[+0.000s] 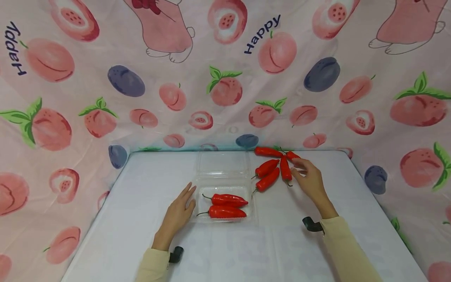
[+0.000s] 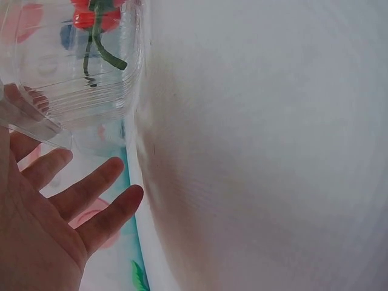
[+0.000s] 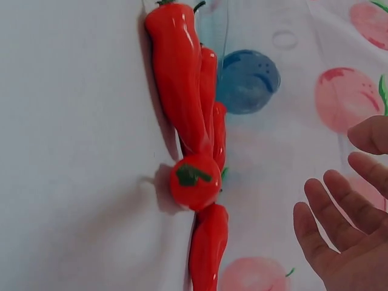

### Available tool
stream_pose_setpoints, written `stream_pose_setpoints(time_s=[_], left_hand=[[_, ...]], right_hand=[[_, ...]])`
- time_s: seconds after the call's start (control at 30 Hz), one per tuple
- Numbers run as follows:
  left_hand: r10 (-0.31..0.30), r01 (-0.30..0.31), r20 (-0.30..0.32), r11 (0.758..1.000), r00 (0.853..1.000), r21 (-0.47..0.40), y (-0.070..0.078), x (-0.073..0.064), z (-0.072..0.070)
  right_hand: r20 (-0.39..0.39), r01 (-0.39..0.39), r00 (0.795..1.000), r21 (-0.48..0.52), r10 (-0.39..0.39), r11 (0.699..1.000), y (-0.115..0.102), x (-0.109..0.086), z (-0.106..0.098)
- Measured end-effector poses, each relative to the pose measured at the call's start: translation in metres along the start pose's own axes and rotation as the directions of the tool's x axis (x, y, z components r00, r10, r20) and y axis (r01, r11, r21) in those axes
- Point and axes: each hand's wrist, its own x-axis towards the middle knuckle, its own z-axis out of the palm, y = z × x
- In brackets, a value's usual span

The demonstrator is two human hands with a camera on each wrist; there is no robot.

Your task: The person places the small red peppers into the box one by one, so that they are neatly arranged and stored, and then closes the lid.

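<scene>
Reaching my right hand (image 1: 307, 177) with loose, empty fingers toward the pile of red peppers (image 1: 274, 167) beside the clear tray (image 1: 225, 187) that my flat left hand (image 1: 180, 211) steadies, I risk nudging the glossy peppers apart and rolling one off.

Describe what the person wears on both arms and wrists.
Both arms wear long cream sleeves, the left sleeve and right sleeve. A small black device sits at each wrist: left device, right device. The left hand and right hand are bare.
</scene>
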Motion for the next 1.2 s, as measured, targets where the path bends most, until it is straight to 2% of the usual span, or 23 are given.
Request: stream_pose_setpoints(time_s=[0.2,0.33,0.6,1.2], left_hand=[[-0.003,0.003,0.011,1.000,1.000,-0.008,0.002,-0.001,-0.002],[0.002,-0.002,0.006,1.000,1.000,0.003,0.001,-0.001,-0.003],[0.004,-0.004,0.000,1.000,1.000,0.011,0.002,0.000,-0.004],[0.011,-0.011,0.001,1.000,1.000,0.008,-0.001,0.001,-0.003]], right_hand=[[-0.003,-0.043,0.999,-0.053,0.043,0.998,0.011,0.006,-0.007],[0.002,-0.072,0.997,-0.051,0.073,0.996,0.019,0.011,-0.011],[0.030,-0.168,0.985,-0.081,0.170,0.983,0.033,0.019,-0.013],[0.053,-0.228,0.970,-0.134,0.236,0.965,0.062,0.041,-0.009]])
